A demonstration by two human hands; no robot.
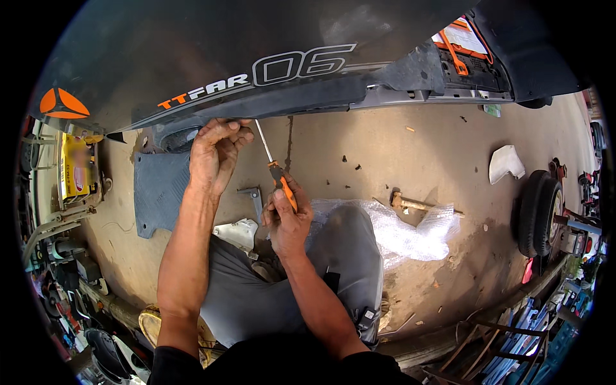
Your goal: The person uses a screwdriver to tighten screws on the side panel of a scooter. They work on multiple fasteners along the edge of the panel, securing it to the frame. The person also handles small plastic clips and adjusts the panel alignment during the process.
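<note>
My right hand (290, 218) is closed around the orange and black handle of a screwdriver (263, 142). The metal shaft points up and slightly left, its tip meeting the lower edge of a large dark grey body panel (192, 51). Just left of the tip, my left hand (220, 151) is raised to the same edge with its fingers curled together. Whatever those fingertips pinch, if anything, is hidden at the panel's underside. Orange and white lettering and an orange emblem mark the panel.
Under my arms lie a dark grey plastic mat (157, 192), a white broken cover piece (236, 234) and clear bubble wrap (417, 237). A hammer (410, 203) rests beyond the wrap. Several small dark fasteners dot the concrete floor. Wheels (545, 215) stand at right, a yellow box (77, 167) at left.
</note>
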